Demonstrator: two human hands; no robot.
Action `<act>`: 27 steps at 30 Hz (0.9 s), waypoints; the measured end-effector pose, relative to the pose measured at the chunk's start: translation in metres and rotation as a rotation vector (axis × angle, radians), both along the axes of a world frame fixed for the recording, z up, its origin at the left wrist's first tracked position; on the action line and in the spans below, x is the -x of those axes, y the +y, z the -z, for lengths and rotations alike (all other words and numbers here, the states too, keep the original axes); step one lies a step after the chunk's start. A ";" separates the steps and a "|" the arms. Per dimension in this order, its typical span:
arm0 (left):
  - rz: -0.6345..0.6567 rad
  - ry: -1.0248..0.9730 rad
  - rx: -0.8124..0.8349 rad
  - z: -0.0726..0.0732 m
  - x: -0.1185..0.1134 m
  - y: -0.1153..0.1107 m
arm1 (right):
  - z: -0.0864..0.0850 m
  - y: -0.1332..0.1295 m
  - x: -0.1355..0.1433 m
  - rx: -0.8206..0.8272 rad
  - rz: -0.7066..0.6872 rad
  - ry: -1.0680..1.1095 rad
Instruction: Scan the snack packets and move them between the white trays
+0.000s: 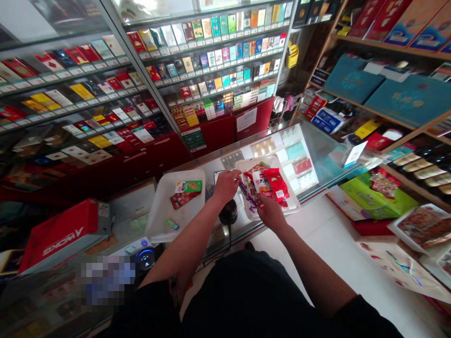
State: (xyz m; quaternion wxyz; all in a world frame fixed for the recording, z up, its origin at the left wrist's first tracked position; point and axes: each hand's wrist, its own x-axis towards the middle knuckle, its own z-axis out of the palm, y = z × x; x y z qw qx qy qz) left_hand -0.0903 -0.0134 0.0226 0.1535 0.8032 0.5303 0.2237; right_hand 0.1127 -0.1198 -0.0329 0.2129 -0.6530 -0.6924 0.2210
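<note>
My left hand [227,185] is closed, its fingertips pinched at the upper end of a purple snack packet [249,195]. That packet slants along the near-left part of a white plastic tub [294,206]. My right hand [270,212] reaches over the tub's near rim, fingers curled against the packets; exactly what they grip is hidden. Beside it in the tub lie a red-and-white snack packet [261,182] and a bright red packet [276,180]. Below my left hand stands a black corded device [228,213]. A second white tub [158,202] on the left holds a green-and-white packet [189,187], a dark red packet [181,200] and a small green packet [172,224].
Both tubs rest on a glass counter [317,150]. A red box [66,234] sits at the left, near a round device with a blue ring [146,259]. A code stand [354,155] is at the right. Cigarette shelves [211,63] line the back; green cartons [380,197] lie at right.
</note>
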 end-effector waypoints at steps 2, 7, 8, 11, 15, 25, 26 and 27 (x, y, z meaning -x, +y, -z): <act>0.006 0.024 0.030 0.003 -0.008 0.003 | 0.000 -0.003 -0.001 0.022 0.001 -0.042; -0.013 0.078 0.078 0.012 -0.023 0.007 | -0.001 -0.005 -0.002 0.085 -0.043 -0.141; -0.017 0.088 0.087 0.014 -0.025 0.007 | -0.001 -0.006 -0.002 0.094 -0.060 -0.159; -0.029 0.124 0.124 0.016 -0.030 0.006 | -0.001 -0.007 -0.001 0.102 -0.110 -0.193; -0.020 0.162 0.172 0.016 -0.034 0.002 | -0.003 -0.008 -0.001 0.098 -0.130 -0.216; -0.059 0.098 0.143 0.006 -0.010 -0.019 | -0.016 0.006 0.009 0.059 -0.041 -0.162; -0.067 0.086 0.136 0.004 -0.004 -0.022 | -0.019 0.008 0.013 0.042 -0.038 -0.149; -0.082 0.076 0.133 0.002 0.003 -0.026 | -0.022 0.011 0.017 0.025 -0.038 -0.137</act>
